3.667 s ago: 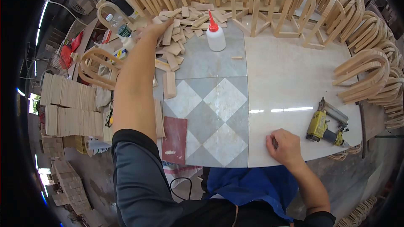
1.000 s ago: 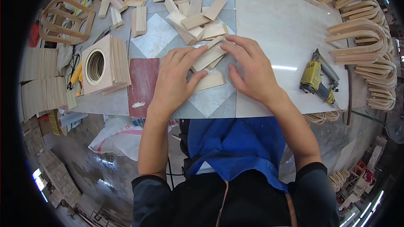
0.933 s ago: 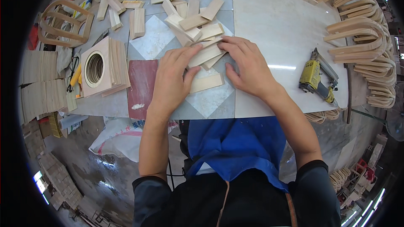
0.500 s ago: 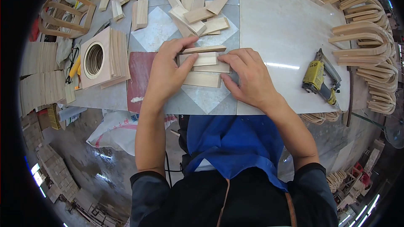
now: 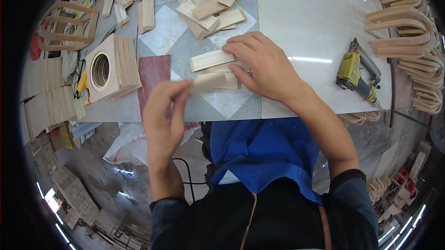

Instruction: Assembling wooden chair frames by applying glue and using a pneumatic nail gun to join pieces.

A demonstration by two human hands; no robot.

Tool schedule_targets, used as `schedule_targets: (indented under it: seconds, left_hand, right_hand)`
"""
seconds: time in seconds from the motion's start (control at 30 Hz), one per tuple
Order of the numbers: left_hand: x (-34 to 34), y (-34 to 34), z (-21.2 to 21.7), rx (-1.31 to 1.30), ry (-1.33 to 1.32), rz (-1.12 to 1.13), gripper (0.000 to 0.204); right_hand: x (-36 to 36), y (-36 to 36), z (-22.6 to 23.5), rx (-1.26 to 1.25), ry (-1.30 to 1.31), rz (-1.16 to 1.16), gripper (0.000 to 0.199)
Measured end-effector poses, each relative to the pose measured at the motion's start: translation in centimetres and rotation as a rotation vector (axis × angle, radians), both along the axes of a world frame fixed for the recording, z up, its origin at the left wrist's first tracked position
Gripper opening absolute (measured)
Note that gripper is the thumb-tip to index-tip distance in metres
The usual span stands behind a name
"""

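On the table before me lie a few pale wooden blocks, close together. My right hand point(image 5: 264, 64) grips the right end of the far wooden block point(image 5: 211, 60), with the thumb on the near side by the lower pieces. Nearer to me and to the left, my left hand point(image 5: 164, 113) pinches one end of a wooden strip point(image 5: 208, 83), blurred by motion. That strip passes over the near wooden block point(image 5: 233, 81) and partly hides it. Beside my left hand is a dark red sheet point(image 5: 154, 71).
A heap of wooden pieces point(image 5: 211, 11) lies beyond my hands. At left stands a stack of square boards with round holes point(image 5: 123, 62). A yellow nail gun point(image 5: 350, 71) lies at right, before stacked bent-wood frames point(image 5: 403, 29). A white sack point(image 5: 132, 143) sits below the table.
My left hand has drawn away from the blocks, toward me and left, with a wooden strip in its fingers. My right hand has moved slightly left, over the blocks' right end.
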State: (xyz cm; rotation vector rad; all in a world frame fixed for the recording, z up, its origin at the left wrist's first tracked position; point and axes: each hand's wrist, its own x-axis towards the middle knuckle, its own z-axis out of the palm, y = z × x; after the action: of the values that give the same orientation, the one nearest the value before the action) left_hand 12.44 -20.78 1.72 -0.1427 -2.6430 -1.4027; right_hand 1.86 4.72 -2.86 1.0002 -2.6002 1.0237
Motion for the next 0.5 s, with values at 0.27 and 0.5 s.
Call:
schedule_targets:
  seconds: [0.27,0.5]
  left_hand:
    - [3.6,2.5,-4.0,-0.237,0.012,0.080,0.031]
    - [3.5,3.3,-4.4,-0.312,0.114,0.046,0.036]
  right_hand:
    - [-0.5,1.4,0.5,0.007,0.023,-0.094,0.026]
    - [0.1,3.0,-0.7,0.055,-0.032,-0.087,0.027]
